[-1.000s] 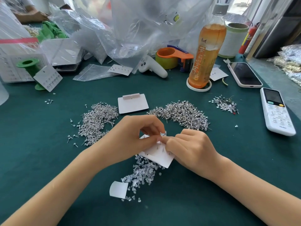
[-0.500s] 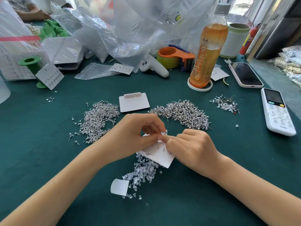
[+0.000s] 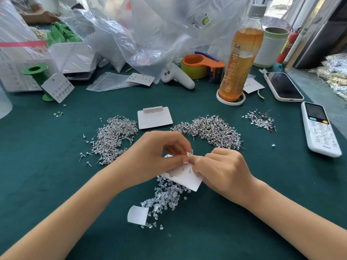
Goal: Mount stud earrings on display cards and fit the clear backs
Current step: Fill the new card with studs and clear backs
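Note:
A white display card is held back side up over the green table, with several stud posts sticking out of it. My left hand pinches its upper edge. My right hand pinches at a post near the card's top, fingertips meeting the left hand's; what lies between them is hidden. Clear backs lie heaped under the card. Two piles of silver studs sit beyond, one on the left and one on the right. A blank card lies between the piles.
A tea bottle, tape dispenser, phone and white remote stand to the right and back. Plastic bags fill the back. A filled card leans on a green spool at left. A small white slip lies near me.
Both hands stay at the card's top edge with only slight finger shifts. The view has tipped a little.

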Motion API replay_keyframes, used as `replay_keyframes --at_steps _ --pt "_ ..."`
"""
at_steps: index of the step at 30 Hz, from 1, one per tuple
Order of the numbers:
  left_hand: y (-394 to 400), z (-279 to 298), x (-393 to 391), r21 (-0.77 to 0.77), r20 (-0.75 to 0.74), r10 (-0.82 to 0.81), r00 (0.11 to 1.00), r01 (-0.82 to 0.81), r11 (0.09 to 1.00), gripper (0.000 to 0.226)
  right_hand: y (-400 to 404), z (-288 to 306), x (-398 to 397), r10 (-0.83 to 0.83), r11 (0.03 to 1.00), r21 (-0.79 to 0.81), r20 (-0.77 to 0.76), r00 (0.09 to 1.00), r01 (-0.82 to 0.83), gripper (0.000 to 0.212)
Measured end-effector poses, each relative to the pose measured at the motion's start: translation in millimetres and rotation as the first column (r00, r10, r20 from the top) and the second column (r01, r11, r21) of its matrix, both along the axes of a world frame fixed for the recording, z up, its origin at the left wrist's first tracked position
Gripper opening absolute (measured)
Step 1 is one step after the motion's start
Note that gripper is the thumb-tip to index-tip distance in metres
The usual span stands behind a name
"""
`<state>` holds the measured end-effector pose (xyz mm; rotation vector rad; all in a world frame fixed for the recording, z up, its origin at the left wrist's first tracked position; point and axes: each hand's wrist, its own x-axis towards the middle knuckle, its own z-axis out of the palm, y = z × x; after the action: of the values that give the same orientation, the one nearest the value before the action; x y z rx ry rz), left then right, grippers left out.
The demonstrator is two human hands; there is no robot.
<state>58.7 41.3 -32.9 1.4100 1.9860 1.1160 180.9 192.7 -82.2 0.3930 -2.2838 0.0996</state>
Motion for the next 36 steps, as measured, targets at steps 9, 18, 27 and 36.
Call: replay_keyframes --at_steps 9,18,27,36 --pt "0.5 -1.3 0.4 0.022 0.054 0.035 0.998 -0.036 0.999 0.013 2.2 -1.1 -0.9 0.004 1.000 -0.003 0.026 1.000 -0.004 0.026" --pt "-0.5 -2.8 2.6 0.028 0.011 0.039 0.999 -0.039 0.999 0.014 1.0 -0.5 0.2 -0.001 1.000 -0.009 0.016 1.000 0.001 0.027" --pt "-0.1 -2.9 2.8 0.028 0.015 0.017 1.000 -0.018 0.999 0.012 0.0 -1.9 0.7 -0.033 0.998 -0.046 -0.016 0.999 0.032 0.034" --pt "-0.1 -0.9 1.9 0.002 -0.013 -0.032 0.999 0.032 0.999 0.014 -2.5 1.6 3.6 -0.036 0.999 -0.020 -0.044 0.998 0.036 0.028"
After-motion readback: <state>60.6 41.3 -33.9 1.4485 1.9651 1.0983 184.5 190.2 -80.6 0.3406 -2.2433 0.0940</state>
